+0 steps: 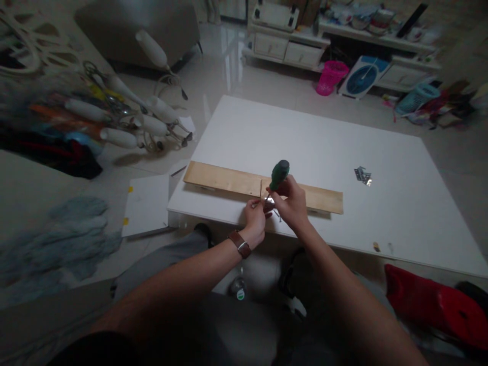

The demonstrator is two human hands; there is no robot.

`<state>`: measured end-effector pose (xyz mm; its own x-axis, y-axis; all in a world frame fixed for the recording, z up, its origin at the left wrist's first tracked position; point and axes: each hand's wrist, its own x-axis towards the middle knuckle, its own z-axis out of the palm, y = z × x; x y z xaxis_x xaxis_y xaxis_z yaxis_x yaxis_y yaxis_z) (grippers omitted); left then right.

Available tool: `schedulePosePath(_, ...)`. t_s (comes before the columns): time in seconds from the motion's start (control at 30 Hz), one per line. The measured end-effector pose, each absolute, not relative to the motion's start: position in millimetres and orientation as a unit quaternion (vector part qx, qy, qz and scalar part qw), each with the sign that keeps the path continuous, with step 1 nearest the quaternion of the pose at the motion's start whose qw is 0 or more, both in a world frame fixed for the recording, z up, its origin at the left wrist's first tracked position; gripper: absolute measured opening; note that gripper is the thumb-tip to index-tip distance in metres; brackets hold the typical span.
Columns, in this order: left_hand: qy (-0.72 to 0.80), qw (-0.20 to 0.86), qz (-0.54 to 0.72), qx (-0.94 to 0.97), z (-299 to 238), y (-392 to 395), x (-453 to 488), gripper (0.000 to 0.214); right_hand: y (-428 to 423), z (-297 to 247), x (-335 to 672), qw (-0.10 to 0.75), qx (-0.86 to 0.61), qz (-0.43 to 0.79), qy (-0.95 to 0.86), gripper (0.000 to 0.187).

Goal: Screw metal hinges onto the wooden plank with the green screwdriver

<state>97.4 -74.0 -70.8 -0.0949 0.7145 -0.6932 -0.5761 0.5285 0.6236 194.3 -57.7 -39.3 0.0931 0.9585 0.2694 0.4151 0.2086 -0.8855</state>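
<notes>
A long pale wooden strip [224, 179] lies across the near part of a white table [305, 137]. My right hand [292, 201] is closed around a green-handled screwdriver [279, 174], held tilted with its tip down at the strip's front edge. My left hand [254, 219], with a brown watch at the wrist, is pinched just left of the tip, on something small that I cannot make out. A little metal piece shows between the two hands at the strip.
A small heap of metal hinges [363, 175] lies on the table to the right. A white board [147, 205] rests on the floor at the left, beside white-handled tools [125, 122]. A red bag [434, 305] sits at lower right, a bottle [239, 288] between my knees.
</notes>
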Motion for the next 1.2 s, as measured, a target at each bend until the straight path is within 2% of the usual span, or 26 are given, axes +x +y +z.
schedulePosePath(0.37,0.545,0.681,0.484,0.072,-77,-74,96,0.007,-55,-43,195,0.486,-0.612,0.240,-0.576,0.022)
schedulePosePath(0.57,0.541,0.682,0.485,0.080,-83,-74,96,0.007,-56,-46,194,0.497,-0.581,0.282,-0.579,0.014)
schedulePosePath(0.77,0.559,0.669,0.484,0.074,-86,-73,97,0.006,-55,-44,193,0.499,-0.587,0.278,-0.574,0.028)
schedulePosePath(0.93,0.559,0.671,0.482,0.066,-80,-73,98,0.006,-53,-44,195,0.488,-0.615,0.244,-0.569,0.029)
schedulePosePath(1.2,0.565,0.669,0.479,0.060,-76,-72,98,0.009,-56,-45,193,0.504,-0.573,0.302,-0.571,0.036)
